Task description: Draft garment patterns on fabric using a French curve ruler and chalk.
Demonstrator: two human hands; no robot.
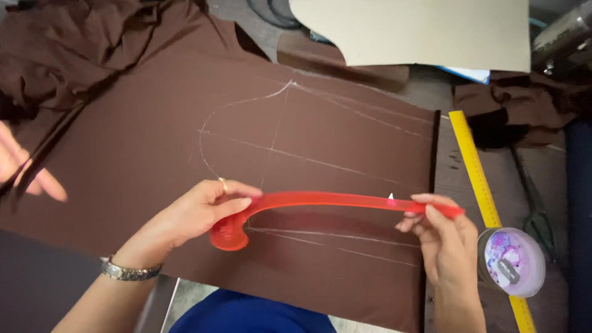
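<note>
From the head camera I look down on a sheet of brown cloth (154, 142) spread flat over the table, with white chalk lines (246, 105) drawn across it in a curved outline. My left hand (197, 213) is clenched around the round, curled end of a red curved ruler (327, 200), thumb on top, a ring on one finger and a metal watch (128, 270) on the wrist. My right hand (441, 231) pinches the thin far end of the same ruler, and a small white bit of chalk (390, 197) shows just above those fingers. The ruler lies across the cloth between the two hands, over the lower chalk lines.

At the left edge another person's hand (21, 166) rests on the cloth with fingers loose. To the right, a yellow straight ruler (478, 172) runs along the cloth's edge, a round tin (512, 262) sits just beside it, and dark scissors (533, 197) lie further right. A beige paper pattern (425, 31) lies at the top.
</note>
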